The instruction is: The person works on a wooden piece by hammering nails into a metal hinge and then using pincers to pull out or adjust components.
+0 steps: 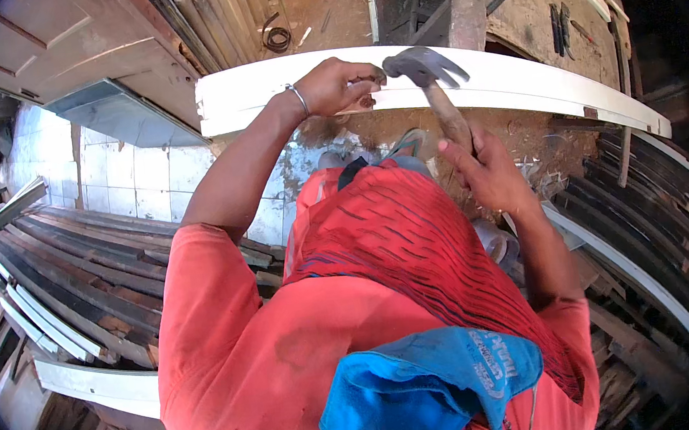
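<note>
My right hand point(484, 171) is wrapped round the wooden handle of a claw hammer point(423, 64). The hammer's metal head is over a long white board point(549, 83) that runs crosswise in front of me, its face close to my left fingertips. My left hand point(339, 85), with a metal bangle at the wrist, rests at the board's near edge. Its thumb and fingers are pinched together, and whatever is between them is too small and covered to make out. Reddish-brown patches show on the board beneath these fingers.
Long timber pieces point(90, 267) lie stacked at the left, with dark slats point(654, 207) at the right. A panelled door point(74, 42) leans at the upper left. Beyond the board are a dark coil point(277, 37) and pliers-like tools point(565, 30) on a wooden surface.
</note>
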The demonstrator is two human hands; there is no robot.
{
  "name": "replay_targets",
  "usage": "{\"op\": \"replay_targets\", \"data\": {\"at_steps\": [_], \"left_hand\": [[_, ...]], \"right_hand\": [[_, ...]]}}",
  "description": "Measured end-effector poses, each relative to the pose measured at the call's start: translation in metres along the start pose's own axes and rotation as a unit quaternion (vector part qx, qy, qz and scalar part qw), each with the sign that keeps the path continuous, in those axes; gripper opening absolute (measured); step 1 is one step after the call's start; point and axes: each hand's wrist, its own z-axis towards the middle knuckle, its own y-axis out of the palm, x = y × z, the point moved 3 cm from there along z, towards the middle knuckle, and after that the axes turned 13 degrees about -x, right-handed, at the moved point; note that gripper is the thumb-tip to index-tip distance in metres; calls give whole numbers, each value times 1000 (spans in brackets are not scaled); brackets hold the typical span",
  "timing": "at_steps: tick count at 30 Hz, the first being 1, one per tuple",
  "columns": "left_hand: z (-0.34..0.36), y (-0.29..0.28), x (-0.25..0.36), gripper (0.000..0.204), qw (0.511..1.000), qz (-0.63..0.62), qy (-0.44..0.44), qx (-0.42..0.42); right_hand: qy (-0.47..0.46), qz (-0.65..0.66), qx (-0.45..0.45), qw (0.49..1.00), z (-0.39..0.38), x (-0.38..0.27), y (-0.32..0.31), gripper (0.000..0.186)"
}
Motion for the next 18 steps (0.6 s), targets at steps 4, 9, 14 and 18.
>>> {"op": "replay_targets", "data": {"at_steps": [4,9,14,18], "left_hand": [[-4,-2,8,22,999,30,-10,9],[-6,1,8,21,999,-30,-23,9],[-2,-8,3,26,1000,21,-14,-12],[4,-6,28,25,991,-111,-70,-39]], "right_hand": [[124,228,-25,965,-10,-23,-21,38],[-230,331,186,896,-21,-63,-28,38],[138,152,-66,976,-9,3,2,28],[137,346,-23,928,-3,2,-5,27]]}}
